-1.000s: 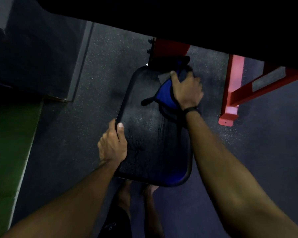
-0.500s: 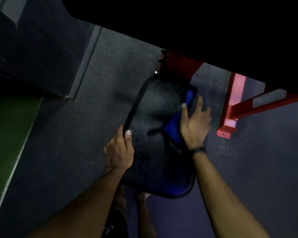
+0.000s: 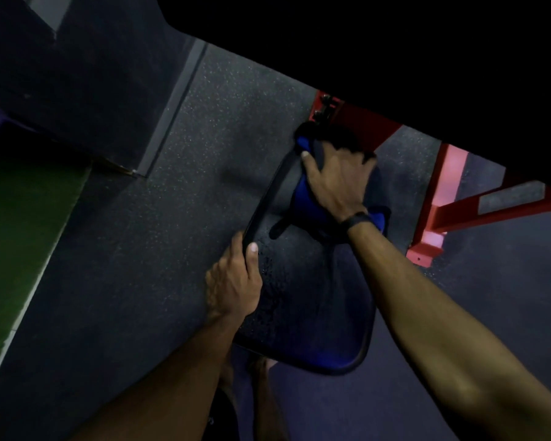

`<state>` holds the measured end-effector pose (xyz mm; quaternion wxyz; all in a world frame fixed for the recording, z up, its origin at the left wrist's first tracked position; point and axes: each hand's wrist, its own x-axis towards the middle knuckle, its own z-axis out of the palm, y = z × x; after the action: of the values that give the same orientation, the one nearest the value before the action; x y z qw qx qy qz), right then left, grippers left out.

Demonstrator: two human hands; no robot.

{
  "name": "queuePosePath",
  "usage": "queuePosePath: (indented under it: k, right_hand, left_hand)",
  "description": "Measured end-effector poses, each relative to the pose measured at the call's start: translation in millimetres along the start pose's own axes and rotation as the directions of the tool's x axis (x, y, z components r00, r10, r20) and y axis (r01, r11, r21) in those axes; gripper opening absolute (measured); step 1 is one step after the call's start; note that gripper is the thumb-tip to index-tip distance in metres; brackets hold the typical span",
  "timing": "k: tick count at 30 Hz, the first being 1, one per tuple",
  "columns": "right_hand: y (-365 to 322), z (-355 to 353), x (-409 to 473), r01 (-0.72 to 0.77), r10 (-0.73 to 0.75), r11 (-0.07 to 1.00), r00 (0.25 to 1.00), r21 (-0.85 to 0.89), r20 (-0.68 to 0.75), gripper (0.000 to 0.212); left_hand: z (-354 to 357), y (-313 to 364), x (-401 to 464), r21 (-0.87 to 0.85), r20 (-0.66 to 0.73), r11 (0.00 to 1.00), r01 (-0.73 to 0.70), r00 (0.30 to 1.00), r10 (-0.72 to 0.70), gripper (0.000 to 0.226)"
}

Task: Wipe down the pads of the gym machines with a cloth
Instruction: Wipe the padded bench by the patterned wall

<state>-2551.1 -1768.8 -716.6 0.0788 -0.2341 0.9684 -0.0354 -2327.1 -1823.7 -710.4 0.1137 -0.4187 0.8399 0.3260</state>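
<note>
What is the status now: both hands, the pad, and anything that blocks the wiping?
Left hand grips pad left edge. Right hand presses blue cloth on pad's far end. Nothing blocks; red frame stands beside.

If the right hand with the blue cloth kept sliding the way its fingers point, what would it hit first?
Probably the red frame just past the pad's far end. The right hand presses the blue cloth there already, fingers aimed at it; depth is unclear in the dim view.
</note>
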Motion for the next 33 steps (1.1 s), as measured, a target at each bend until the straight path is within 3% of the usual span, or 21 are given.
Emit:
queuePosePath:
  k: [2, 4, 6, 8, 10, 14, 18, 22, 24, 26, 29, 31, 33]
  right_hand:
    - [-32, 6, 12, 0.162, -0.161, 0.986, 0.986, -0.026, 0.049, 0.05]
    - [-66, 11, 18, 0.373, -0.359, 0.919, 0.926, -0.127, 0.12, 0.047]
    - [-82, 14, 19, 0.461, -0.422, 0.867, 0.881, -0.187, 0.215, 0.045]
    - [-76, 16, 17, 0.416, -0.389, 0.894, 0.905, -0.166, 0.173, 0.045]
    - [-61, 16, -7, 0.375, -0.371, 0.926, 0.924, -0.035, 0.095, 0.046]
    - [-25, 11, -103, 0.44, -0.459, 0.87, 0.888, 0.221, 0.036, 0.057]
    - [-6, 9, -64, 0.528, -0.544, 0.832, 0.837, 0.172, 0.062, 0.06]
    - [-35, 4, 24, 0.313, -0.316, 0.949, 0.937, 0.044, 0.151, 0.052]
    - [-47, 6, 30, 0.283, -0.279, 0.959, 0.95, -0.009, 0.142, 0.05]
    - [-51, 9, -4, 0.401, -0.398, 0.916, 0.911, -0.004, 0.105, 0.053]
    - [-50, 20, -81, 0.58, -0.591, 0.801, 0.806, 0.15, 0.039, 0.05]
    - [-48, 18, -70, 0.601, -0.619, 0.781, 0.781, 0.17, 0.085, 0.049]
    - [-50, 15, -35, 0.566, -0.572, 0.82, 0.814, 0.082, 0.099, 0.052]
  left_hand:
    - [-1, 2, -1, 0.005, 0.017, 1.0, -0.001, 1.0, 0.001, 0.071]
    - [-1, 1, 0, 0.015, 0.018, 1.0, -0.004, 1.0, 0.004, 0.07]
    - [-1, 1, -1, 0.022, 0.009, 1.0, -0.015, 1.0, 0.015, 0.072]
    - [-1, -1, 2, 0.016, 0.008, 1.0, -0.019, 1.0, 0.019, 0.073]
    - [0, -4, 2, -0.004, -0.006, 1.0, -0.005, 1.0, 0.005, 0.071]
    - [1, -3, -1, -0.074, -0.056, 0.997, -0.019, 0.998, 0.015, 0.057]
    - [3, -6, 5, -0.105, -0.143, 0.992, -0.067, 0.988, 0.052, 0.05]
    - [6, -6, 4, -0.083, -0.172, 0.994, -0.07, 0.984, 0.055, 0.058]
    - [7, -6, 3, -0.051, -0.186, 0.997, -0.06, 0.981, 0.049, 0.059]
    - [7, -8, 3, -0.035, -0.191, 0.997, -0.065, 0.98, 0.057, 0.061]
    - [8, -12, 6, -0.044, -0.202, 0.995, -0.09, 0.976, 0.079, 0.062]
    - [8, -12, 7, -0.053, -0.207, 0.994, -0.096, 0.975, 0.083, 0.062]
    - [8, -10, 5, -0.053, -0.192, 0.99, -0.127, 0.975, 0.115, 0.064]
